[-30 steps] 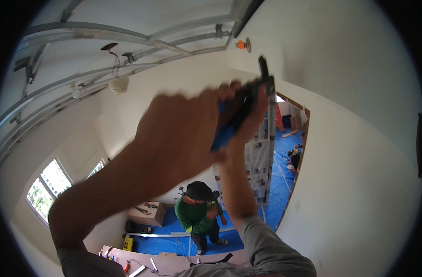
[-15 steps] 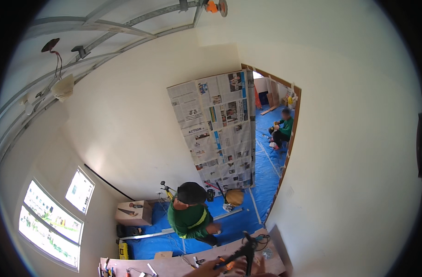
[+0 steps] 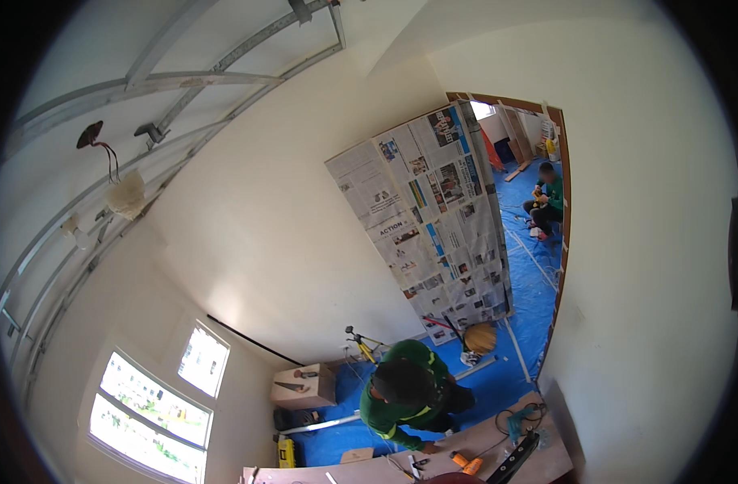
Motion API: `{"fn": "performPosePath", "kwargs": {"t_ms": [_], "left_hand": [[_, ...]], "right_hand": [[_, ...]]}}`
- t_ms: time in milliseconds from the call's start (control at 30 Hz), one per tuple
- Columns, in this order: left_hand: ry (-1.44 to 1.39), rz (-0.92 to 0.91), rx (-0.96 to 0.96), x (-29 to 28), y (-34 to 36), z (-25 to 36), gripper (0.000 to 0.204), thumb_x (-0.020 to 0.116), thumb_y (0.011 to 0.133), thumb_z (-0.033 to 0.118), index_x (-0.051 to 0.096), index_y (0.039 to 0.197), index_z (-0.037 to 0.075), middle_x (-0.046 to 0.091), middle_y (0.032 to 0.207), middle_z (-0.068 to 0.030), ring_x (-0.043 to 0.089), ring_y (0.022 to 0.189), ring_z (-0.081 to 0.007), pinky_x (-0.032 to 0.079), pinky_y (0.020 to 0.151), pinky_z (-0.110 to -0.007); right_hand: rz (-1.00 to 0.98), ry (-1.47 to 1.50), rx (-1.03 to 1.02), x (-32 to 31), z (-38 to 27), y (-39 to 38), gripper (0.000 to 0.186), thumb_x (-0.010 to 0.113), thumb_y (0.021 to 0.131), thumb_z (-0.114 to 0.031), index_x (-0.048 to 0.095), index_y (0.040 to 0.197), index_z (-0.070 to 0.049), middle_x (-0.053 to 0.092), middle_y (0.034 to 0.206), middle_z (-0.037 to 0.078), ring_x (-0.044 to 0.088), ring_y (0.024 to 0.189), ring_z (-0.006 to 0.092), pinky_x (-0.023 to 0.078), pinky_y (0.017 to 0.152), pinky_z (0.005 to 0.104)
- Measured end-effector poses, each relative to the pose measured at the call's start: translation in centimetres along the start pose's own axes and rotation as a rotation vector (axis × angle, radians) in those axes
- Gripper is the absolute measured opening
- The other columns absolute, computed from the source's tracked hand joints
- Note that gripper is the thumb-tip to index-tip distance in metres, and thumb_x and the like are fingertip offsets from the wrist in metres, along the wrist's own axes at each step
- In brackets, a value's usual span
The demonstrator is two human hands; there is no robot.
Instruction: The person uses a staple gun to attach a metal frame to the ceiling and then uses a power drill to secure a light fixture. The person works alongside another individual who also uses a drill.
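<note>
Head view: your hands are out of frame, their grip undeterminable; no handling step shows. Reaching the orange tool [image 3: 467, 463] would call for minding the black bar [image 3: 514, 460].

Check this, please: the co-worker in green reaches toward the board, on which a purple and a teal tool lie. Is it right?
Not quite: the head view shows an orange tool, not a purple one. The co-worker, board and teal tool are as stated.

Pinkish-brown work platform [image 3: 556, 463] along the lower edge, orange tool [image 3: 468, 463] on it, teal corded tool [image 3: 515, 423] near its right end, long black tool [image 3: 516, 460] (set diagonally) between, blue floor sheeting [image 3: 325, 444] below, brown box [image 3: 295, 395] and yellow case [image 3: 286, 452] on the sheeting.
</note>
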State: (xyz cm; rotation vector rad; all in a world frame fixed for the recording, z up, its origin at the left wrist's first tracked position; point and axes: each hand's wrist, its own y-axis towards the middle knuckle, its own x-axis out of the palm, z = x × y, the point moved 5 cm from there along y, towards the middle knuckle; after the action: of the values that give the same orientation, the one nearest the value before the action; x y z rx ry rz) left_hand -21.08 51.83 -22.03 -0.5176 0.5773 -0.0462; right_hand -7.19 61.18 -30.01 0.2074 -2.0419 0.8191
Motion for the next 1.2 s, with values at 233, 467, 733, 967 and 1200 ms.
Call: {"fn": "performPosePath", "kwargs": {"t_ms": [233,467,733,967,1200], "left_hand": [[0.062,-0.005,-0.041,0.7,-0.7,-1.1,0.048,0.061,0.101,0.043,0.056,0.132,0.007,0.07,0.099,-0.0221,0.068,0.092,-0.0425,0.051,0.084,-0.052],[0.097,-0.023,-0.107,2.9,-1.5,-2.9,0.048,0.061,0.101,0.042,0.055,0.133,0.007,0.07,0.102,-0.0244,0.068,0.095,-0.0452,0.051,0.085,-0.054],[0.093,-0.075,-0.153,4.9,0.3,-4.7,0.049,0.062,0.1,0.041,0.053,0.135,0.008,0.069,0.105,-0.027,0.067,0.097,-0.0482,0.051,0.086,-0.056],[0.05,-0.234,-0.31,10.4,-3.5,-6.3,0.052,0.062,0.1,0.039,0.05,0.138,0.006,0.069,0.106,-0.0304,0.068,0.1,-0.05,0.053,0.085,-0.056],[-0.145,-0.412,-0.263,10.8,-5.7,-7.4,0.055,0.069,0.094,0.029,0.047,0.137,0.002,0.07,0.094,-0.0287,0.068,0.092,-0.0515,0.054,0.078,-0.055]], "right_hand": [[0.079,-0.034,-0.039,-2.7,3.6,0.2,0.055,0.06,0.098,-0.043,0.054,0.136,-0.002,0.065,0.117,0.012,0.062,0.11,0.0253,0.048,0.097,0.041],[0.177,-0.079,-0.021,-6.7,7.1,0.1,0.054,0.059,0.099,-0.042,0.055,0.137,-0.003,0.065,0.117,0.011,0.062,0.11,0.0242,0.048,0.096,0.0399],[0.294,-0.16,0.003,-12.4,11.6,0.4,0.053,0.058,0.1,-0.042,0.055,0.137,-0.004,0.065,0.117,0.01,0.061,0.11,0.0229,0.049,0.096,0.0388],[0.639,-0.122,0.153,-16.5,19.1,-11.8,0.052,0.057,0.101,-0.042,0.055,0.137,-0.004,0.065,0.118,0.009,0.061,0.11,0.0217,0.049,0.095,0.0378],[0.803,-0.168,0.284,-22.6,19.0,-14.9,0.044,0.036,0.11,-0.043,0.063,0.097,-0.011,0.059,0.062,0.002,0.046,0.039,0.012,0.037,0.037,0.0263]]}}
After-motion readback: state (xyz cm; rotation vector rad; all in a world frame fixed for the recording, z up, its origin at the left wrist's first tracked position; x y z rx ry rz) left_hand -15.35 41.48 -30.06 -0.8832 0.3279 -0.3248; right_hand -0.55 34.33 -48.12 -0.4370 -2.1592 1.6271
